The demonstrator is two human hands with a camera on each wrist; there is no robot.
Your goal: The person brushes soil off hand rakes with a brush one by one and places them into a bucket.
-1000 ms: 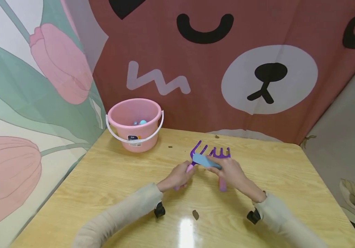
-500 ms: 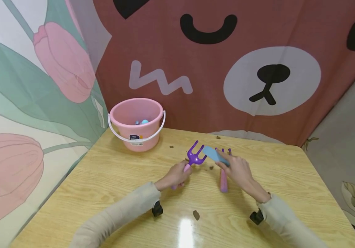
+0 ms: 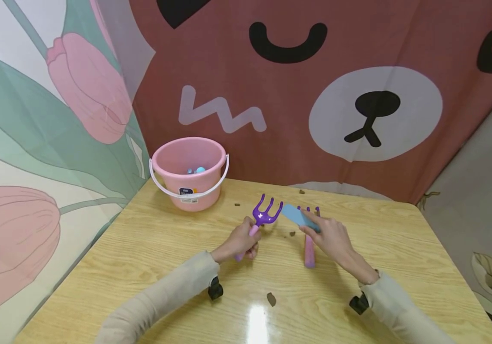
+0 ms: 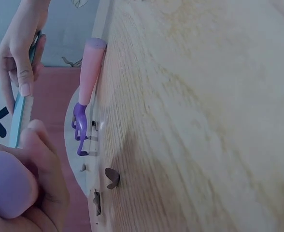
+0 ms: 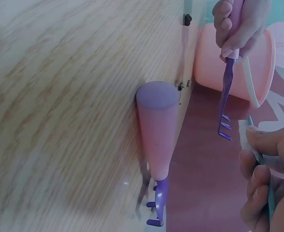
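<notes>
In the head view my left hand point(image 3: 239, 241) grips the pink handle of a purple three-pronged hand fork point(image 3: 263, 217), tines raised and pointing away. My right hand point(image 3: 332, 239) holds a blue brush point(image 3: 295, 216) by its end, its tip close to the fork's right tine. Pale bristles on the brush point(image 5: 244, 137) show in the right wrist view, a small gap from the fork point(image 5: 225, 104). Below the right hand, a hand rake point(image 3: 309, 251) with a pink handle and purple prongs lies on the table, partly hidden by that hand and the brush.
A pink bucket point(image 3: 207, 185) with a white handle stands at the table's back left, small light-blue things inside. Brown crumbs lie about, among them a larger flake point(image 3: 271, 299) near the front and a bit point(image 3: 292, 234) between the hands. A printed cloth hangs behind.
The brush has come off the fork and shifted right with my right hand. My left hand has drawn the fork leftward and turned its head to show more of its face.
</notes>
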